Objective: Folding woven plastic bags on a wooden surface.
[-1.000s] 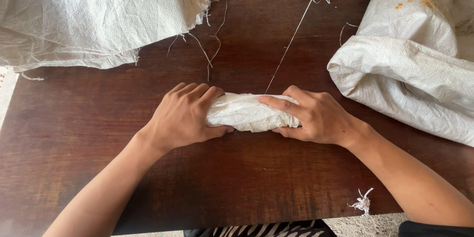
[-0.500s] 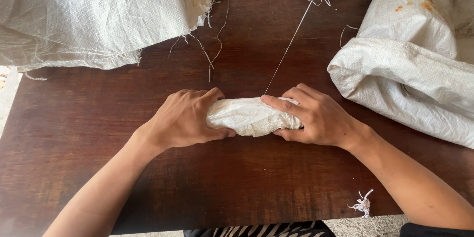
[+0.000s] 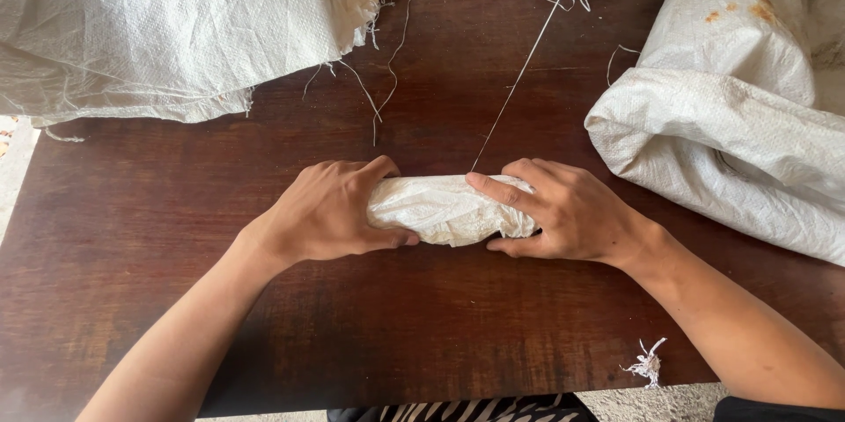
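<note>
Our fingers curl round both ends of a rolled white woven sack point(image 3: 444, 209): left hand point(image 3: 330, 211) wraps its left end, thumb underneath; right hand point(image 3: 568, 211) clamps the right end, index finger laid across the top. The roll lies mid-table on the dark wooden table point(image 3: 422, 325). A thin white thread point(image 3: 524, 70) runs from the roll toward the far edge. Flat printed sack point(image 3: 167, 26) far left, crumpled stained sack point(image 3: 748, 114) right, thread scrap point(image 3: 647, 362) at the near edge.

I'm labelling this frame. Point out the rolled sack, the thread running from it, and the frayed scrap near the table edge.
Rolled sack point(image 3: 440, 209), head view, bare middle between the hands.
Thread point(image 3: 521, 77), head view, mid-length.
Frayed scrap point(image 3: 648, 363), head view, centre of tuft.
</note>
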